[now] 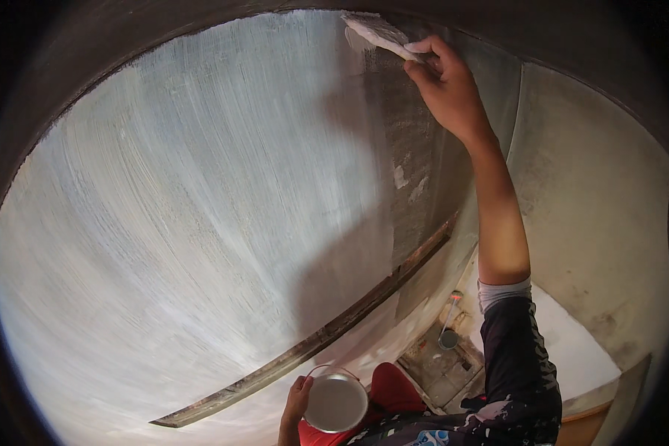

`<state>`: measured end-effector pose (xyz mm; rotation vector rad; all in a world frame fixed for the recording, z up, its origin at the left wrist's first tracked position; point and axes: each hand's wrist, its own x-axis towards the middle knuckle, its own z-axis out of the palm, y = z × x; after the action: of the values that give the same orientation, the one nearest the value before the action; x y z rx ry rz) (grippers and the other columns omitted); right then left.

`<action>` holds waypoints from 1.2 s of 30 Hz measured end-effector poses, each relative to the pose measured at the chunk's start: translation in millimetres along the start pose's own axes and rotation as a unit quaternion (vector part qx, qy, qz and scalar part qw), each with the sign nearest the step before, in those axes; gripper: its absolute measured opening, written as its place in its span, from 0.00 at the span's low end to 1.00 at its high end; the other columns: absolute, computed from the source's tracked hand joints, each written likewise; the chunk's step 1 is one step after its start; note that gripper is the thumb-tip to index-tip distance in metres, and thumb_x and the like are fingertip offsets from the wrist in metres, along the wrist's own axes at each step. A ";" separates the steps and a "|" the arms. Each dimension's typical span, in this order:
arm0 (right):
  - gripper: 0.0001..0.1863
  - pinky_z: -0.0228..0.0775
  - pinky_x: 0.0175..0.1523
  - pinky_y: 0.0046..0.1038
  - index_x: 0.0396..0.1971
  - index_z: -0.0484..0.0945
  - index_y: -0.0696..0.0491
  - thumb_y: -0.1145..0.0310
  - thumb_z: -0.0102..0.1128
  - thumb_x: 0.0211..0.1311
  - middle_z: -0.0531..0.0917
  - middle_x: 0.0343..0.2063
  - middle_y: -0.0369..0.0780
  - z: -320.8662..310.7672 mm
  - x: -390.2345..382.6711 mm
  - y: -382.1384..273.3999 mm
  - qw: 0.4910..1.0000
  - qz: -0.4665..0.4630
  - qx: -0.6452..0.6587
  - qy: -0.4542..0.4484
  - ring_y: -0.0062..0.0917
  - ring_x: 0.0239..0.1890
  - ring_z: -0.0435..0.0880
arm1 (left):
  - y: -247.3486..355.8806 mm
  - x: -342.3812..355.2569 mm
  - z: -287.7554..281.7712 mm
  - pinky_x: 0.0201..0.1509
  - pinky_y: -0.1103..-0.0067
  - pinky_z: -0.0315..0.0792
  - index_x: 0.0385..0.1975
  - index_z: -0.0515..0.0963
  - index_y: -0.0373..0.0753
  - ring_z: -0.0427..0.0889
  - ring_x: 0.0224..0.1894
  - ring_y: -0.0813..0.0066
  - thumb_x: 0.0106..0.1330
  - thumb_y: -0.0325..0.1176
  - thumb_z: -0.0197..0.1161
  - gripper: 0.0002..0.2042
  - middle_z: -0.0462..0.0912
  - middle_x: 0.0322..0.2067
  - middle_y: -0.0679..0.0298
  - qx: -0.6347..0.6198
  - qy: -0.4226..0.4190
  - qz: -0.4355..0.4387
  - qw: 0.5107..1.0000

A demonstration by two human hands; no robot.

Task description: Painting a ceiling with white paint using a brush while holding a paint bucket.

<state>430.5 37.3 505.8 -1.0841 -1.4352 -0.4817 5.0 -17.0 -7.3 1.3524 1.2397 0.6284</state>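
Observation:
My right hand [450, 85] is raised high and closed round the handle of a wide, flat paintbrush [377, 33], which is coated in white. Its bristles touch the wall near the top, where the whitish, streaked coat [223, 186] meets a darker, bare-looking strip [409, 126]. Low in front of me, my left hand [297, 398] grips the rim of a round metal pail [336, 402] with a thin reddish wire handle. Pale liquid seems to fill the pail, though its depth cannot be told.
A dark wooden strip [320, 340] runs slanting along the lower wall. Another wall [595, 171] meets it at a corner on the right. Below, a small round container [448, 340] and a thin tool with an orange end [456, 296] are near the floor; a white flat surface [572, 338] lies beyond my sleeve.

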 end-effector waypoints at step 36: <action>0.10 0.66 0.30 0.25 0.45 0.73 0.50 0.68 0.59 0.64 0.76 0.21 0.34 -16.6 -11.1 -0.7 0.995 0.056 -0.037 -0.074 0.17 0.22 0.72 | -14.4 5.5 -3.2 0.40 0.78 0.69 0.38 0.76 0.34 0.73 0.34 0.78 0.72 0.47 0.53 0.18 0.77 0.30 0.65 -0.010 -0.005 0.009 1.000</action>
<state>437.3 19.8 499.0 -1.2742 -1.4855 -0.3836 -0.6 -13.6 -21.7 1.3502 1.2102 0.6449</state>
